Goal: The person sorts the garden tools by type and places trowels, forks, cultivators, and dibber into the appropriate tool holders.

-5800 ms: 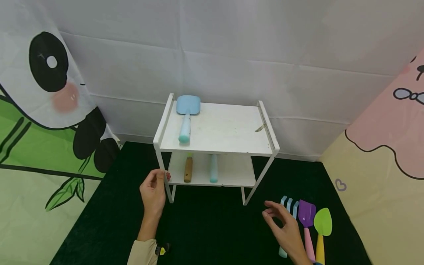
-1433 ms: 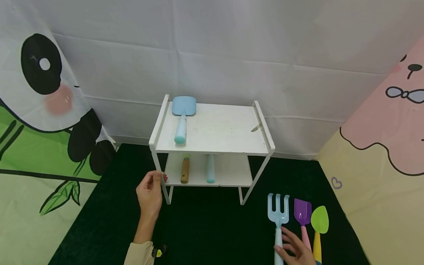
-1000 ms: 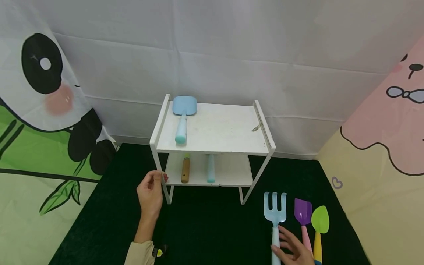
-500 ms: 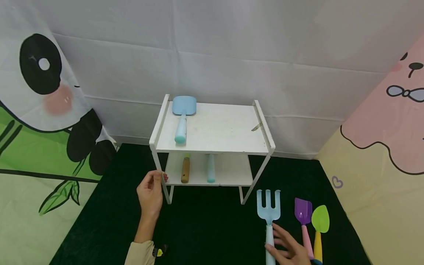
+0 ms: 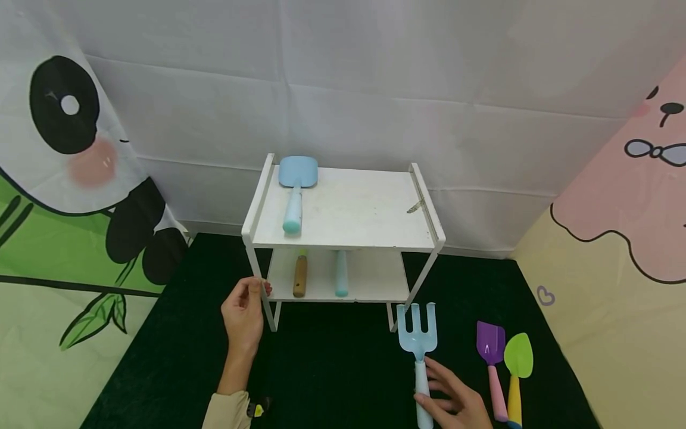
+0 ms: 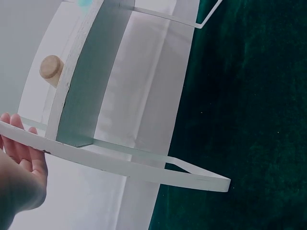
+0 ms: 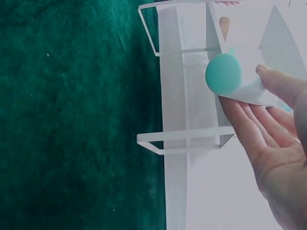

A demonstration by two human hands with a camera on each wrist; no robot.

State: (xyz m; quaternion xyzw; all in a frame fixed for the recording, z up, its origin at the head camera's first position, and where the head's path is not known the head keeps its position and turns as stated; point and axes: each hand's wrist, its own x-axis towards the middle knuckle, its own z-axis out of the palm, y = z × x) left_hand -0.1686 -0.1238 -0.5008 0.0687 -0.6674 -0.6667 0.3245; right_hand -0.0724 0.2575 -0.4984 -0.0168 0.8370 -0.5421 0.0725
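My left hand (image 5: 243, 316) holds the front left leg of a white two-tier shelf rack (image 5: 364, 208); in the left wrist view its fingertips (image 6: 17, 120) show behind the white bar. With the thumb and fingers of my right hand (image 5: 455, 399) I pinch the handle of a light blue toy garden fork (image 5: 418, 344). Its tines point toward the rack and overlap the foot of the front right leg in the head view. Seen from the right wrist, the rounded turquoise handle end (image 7: 224, 74) faces the camera and hides most of the fork.
A light blue toy shovel (image 5: 293, 205) lies on the upper tier's left side. Below, a wooden handle (image 5: 300, 277) and a light blue handle (image 5: 341, 274) stick forward. A purple shovel (image 5: 490, 342) and a green trowel (image 5: 518, 356) lie right on dark green cloth (image 5: 332, 369).
The fork lay beside the purple shovel at first; my right hand took hold of its handle and has moved it left toward the rack. My left hand stays at the leg.
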